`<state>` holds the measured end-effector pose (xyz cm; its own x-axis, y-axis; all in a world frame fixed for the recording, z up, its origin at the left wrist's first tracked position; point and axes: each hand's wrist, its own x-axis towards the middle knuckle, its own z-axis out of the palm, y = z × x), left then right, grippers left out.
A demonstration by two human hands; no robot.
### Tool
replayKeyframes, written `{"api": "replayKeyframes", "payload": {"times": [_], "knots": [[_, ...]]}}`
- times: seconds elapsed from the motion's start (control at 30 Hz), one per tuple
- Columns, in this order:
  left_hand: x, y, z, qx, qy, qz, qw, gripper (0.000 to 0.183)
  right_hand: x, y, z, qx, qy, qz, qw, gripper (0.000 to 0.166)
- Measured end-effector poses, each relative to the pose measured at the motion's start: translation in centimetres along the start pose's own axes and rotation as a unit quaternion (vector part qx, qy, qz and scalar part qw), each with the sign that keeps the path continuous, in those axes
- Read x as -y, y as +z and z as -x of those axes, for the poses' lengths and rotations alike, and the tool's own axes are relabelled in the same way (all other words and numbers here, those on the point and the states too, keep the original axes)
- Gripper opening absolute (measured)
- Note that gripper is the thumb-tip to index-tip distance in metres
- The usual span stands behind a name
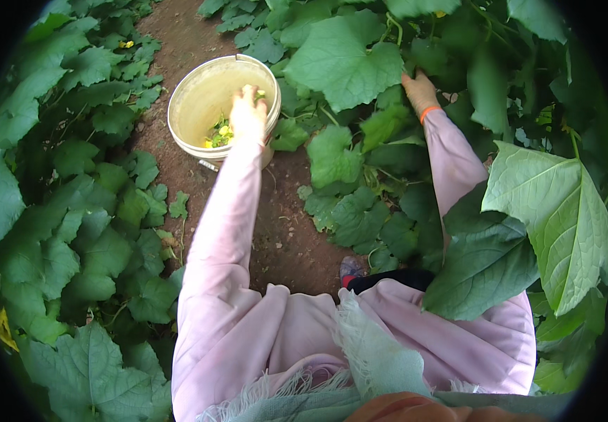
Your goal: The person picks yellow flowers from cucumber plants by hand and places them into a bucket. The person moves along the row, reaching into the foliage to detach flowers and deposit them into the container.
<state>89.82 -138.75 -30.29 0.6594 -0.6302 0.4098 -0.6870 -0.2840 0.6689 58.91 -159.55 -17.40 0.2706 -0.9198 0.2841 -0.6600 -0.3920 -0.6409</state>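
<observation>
My left hand [248, 113] reaches over the right side of a pale plastic bucket [193, 100], with something yellow at its fingertips, which looks like a flower. Yellow flowers with green parts [220, 135] lie at the bottom of the bucket. To the right, my right hand [420, 90] is among the vine leaves, beside a broad green leaf [349, 60]. Its fingers are partly hidden by foliage, so what they touch cannot be told. An orange band circles that wrist.
Bare brown soil [288, 211] forms a path between leafy vines [93, 227] on the left and more vines on the right. A large leaf [552, 216] hangs across my right side, near my sleeve. A shoe [351, 269] shows on the path.
</observation>
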Motion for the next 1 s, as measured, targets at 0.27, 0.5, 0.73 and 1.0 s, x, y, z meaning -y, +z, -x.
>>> {"api": "replayKeyframes", "payload": {"times": [0.27,0.5,0.73,1.0], "knots": [[2.8,-7.3,2.6,0.283,0.055,-0.203,0.936,0.058,3.4,1.1,6.9,-0.061,-0.141,0.054,0.987,0.069],[2.4,-7.4,0.8,0.334,0.104,-0.247,0.904,0.041,5.9,2.5,13.0,0.064,-0.180,0.090,0.977,0.065],[3.8,-8.9,-3.8,0.288,0.127,-0.272,0.909,0.038,7.0,1.1,17.8,0.148,-0.215,-0.009,0.965,0.061],[3.8,-8.4,-4.6,0.271,0.148,-0.288,0.906,0.040,13.0,-1.1,27.0,0.351,-0.286,0.124,0.883,0.055]]}}
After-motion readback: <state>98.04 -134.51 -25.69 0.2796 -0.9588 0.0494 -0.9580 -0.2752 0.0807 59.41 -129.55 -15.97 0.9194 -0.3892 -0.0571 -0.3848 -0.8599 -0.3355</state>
